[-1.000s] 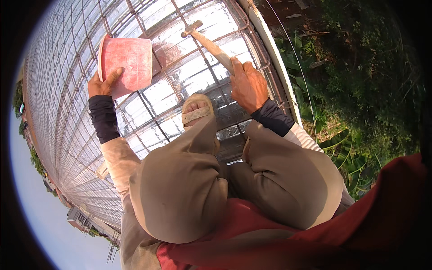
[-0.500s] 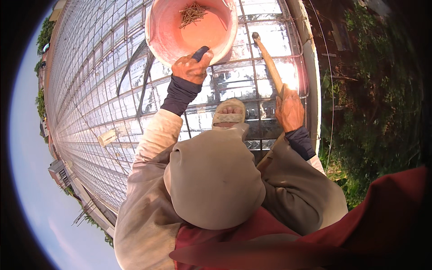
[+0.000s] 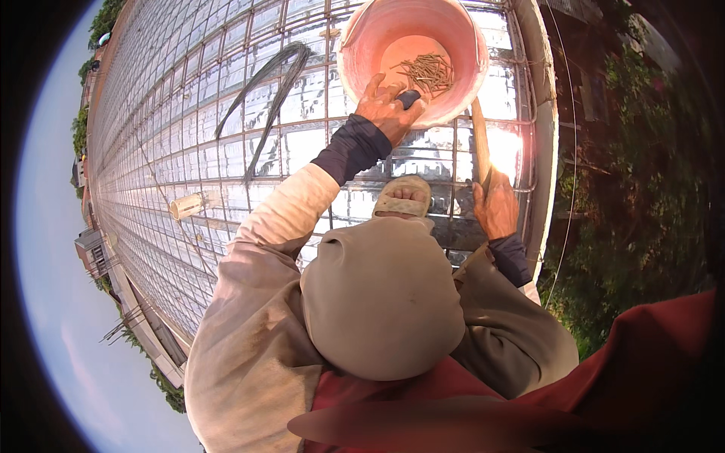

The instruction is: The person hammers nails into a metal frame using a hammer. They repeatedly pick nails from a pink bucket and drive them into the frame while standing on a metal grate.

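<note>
My left hand (image 3: 389, 109) is closed on the near rim of a pink plastic bucket (image 3: 355, 64), a dark cover around one finger. Loose brown nails (image 3: 430, 73) lie in a heap on the bucket's bottom. To the right, my right hand (image 3: 496, 210) is wrapped around the wooden handle of a hammer (image 3: 480, 143). The bucket hides the hammer's head. Between my hands, a sandalled foot (image 3: 404, 196) stands on the steel bar grid (image 3: 302, 140).
A bundle of dark thin wires (image 3: 276, 94) lies on the grid left of the bucket. Farther left is a pale cylinder (image 3: 186, 206). Shiny sheeting lies beneath the bars. A raised board edge (image 3: 545, 98) runs along the right, with greenery (image 3: 634, 166) beyond and below it.
My left hand has brought the bucket to the right, over the hammer's head. The nails have shifted toward the bucket's near right side. My right hand keeps hold of the handle.
</note>
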{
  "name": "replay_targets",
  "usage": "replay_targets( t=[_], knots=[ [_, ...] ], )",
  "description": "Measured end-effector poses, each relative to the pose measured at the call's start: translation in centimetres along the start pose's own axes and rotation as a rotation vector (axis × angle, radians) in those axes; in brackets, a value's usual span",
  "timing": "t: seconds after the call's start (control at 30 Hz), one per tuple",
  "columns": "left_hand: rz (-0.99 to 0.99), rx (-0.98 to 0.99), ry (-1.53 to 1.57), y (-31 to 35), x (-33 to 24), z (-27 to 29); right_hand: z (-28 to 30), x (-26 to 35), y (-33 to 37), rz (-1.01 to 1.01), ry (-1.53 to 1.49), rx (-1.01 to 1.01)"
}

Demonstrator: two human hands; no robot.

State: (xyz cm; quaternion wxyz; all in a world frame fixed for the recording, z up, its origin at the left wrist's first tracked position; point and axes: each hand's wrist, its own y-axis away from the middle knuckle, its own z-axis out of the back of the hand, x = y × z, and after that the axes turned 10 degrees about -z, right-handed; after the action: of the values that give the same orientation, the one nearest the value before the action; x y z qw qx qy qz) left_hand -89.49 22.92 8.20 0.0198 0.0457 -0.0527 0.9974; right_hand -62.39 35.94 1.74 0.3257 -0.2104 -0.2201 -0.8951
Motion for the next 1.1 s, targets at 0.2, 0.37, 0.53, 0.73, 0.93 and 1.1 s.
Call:
replay_targets(
  t=[0.2,0.37,0.53,0.73,0.93,1.1],
  knots=[
    [-0.099,-0.160,0.204,2.1,2.1,2.3,0.4,0.0,0.1,0.038,-0.048,-0.057],
    [0.836,-0.543,0.033,8.7,12.0,-5.0,1.3,0.0,0.2,0.011,-0.069,-0.064],
    [1.384,0.175,-0.038,18.3,20.8,-10.2,1.8,1.5,-0.3,0.116,-0.167,-0.131],
    [1.209,-0.358,0.416,18.1,12.8,-5.9,8.2,2.8,-1.6,0.157,-0.111,-0.261],
    [0.908,-0.621,0.362,17.2,-2.7,1.8,11.0,13.2,-3.1,0.360,-0.626,0.082],
    [0.672,-0.550,0.428,13.2,-7.3,3.1,6.9,17.7,-4.8,0.305,-0.819,0.319]
  ],
)
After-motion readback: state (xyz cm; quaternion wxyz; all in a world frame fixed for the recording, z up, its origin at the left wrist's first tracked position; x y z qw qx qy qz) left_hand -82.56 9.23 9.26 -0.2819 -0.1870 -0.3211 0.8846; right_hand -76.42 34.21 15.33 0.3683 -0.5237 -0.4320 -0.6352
